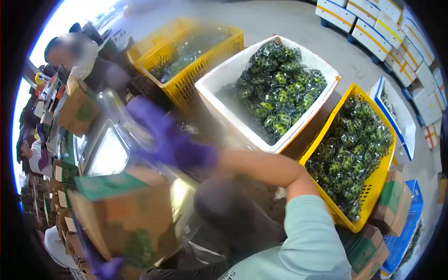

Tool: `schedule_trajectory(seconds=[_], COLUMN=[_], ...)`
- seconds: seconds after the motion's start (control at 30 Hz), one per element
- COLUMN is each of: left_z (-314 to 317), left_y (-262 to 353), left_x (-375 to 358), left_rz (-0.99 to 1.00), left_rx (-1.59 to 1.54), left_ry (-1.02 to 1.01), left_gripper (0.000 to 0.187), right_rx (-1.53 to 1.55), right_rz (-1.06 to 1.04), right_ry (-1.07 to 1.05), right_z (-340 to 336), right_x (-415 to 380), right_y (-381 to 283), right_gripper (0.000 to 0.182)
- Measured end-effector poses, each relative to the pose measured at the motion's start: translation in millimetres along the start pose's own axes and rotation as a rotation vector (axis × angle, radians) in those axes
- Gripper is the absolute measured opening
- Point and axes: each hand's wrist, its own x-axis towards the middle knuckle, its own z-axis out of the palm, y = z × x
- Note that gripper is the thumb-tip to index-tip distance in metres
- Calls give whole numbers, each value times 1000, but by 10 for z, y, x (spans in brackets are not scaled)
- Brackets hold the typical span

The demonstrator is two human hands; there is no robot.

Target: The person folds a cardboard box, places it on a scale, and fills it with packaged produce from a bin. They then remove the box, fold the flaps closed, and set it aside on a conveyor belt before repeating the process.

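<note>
A brown cardboard box [123,217] with a green top flap is tilted in front of me at the lower left. My left hand [105,267], in a purple glove, grips its lower left side, with part of the hand hidden by the box. Above the box, my right hand [175,140], also purple-gloved, is stretched out and blurred by motion. Its fingers look spread, with nothing visible in them. Beneath and behind that hand is a shiny metal scale-like surface [109,151].
A white foam box [212,88] and a yellow crate [352,226] hold dark green goods in clear bags. Another yellow crate [184,91] stands behind. Cardboard boxes [364,252] and a blue crate [403,252] are at right. A person [86,65] works at upper left.
</note>
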Motion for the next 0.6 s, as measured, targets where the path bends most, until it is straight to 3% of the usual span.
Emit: schedule_trajectory(seconds=[0.03,0.07,0.1,0.13,0.17,0.2,0.23,0.33,0.4,0.43,0.47,0.5,0.53,0.57,0.6], left_z=[-151,-225,-103,11,192,374,704,1992,2824,3238,3541,4010,4273,4399,4418], left_y=[-501,-914,-822,-756,-737,-719,-504,536,1086,1295,1509,1553,1543,1612,1724], left_x=[-86,-189,-33,225,526,826,1243,2621,3281,3508,3649,3731,3839,3886,3914], left_rz=[-11,-21,-35,-177,-153,-139,-142,-64,15,47,117,167,44,102,102], left_rx=[-81,-159,-158,-593,-767,-939,-991,-980,-966,-960,-955,-1065,-918,-451,-345], left_ry=[222,447,444,536,487,437,363,132,14,-30,-38,-57,-233,-161,-364], left_gripper=[98,89,89,77,69,61,59,52,48,46,59,58,64,76,88], right_rx=[-210,-127,-337,-446,-893,-711,-1039,-1120,-1188,-1234,-1215,-1167,-1111,-1112,-1198], right_rz=[-31,157,324,420,422,788,945,1444,1470,1468,1445,1597,1752,1763,1727], right_ry=[103,141,164,164,73,-45,41,-48,-128,-394,-443,-383,-316,-320,-196], right_z=[-415,-775,-1206,-1669,-2223,-2594,-2980,-3857,-4168,-4535,-4725,-4764,-4783,-4747,-4674], right_x=[70,14,-70,-323,-654,-614,-1091,-1513,-1634,-1899,-2029,-1960,-1894,-1942,-2032], right_y=[193,569,721,1318,1931,1663,2254,2583,2730,3099,3236,3249,3219,3238,3244], right_gripper=[66,61,59,64,72,77,77,84,72,66,63,70,82,82,89])
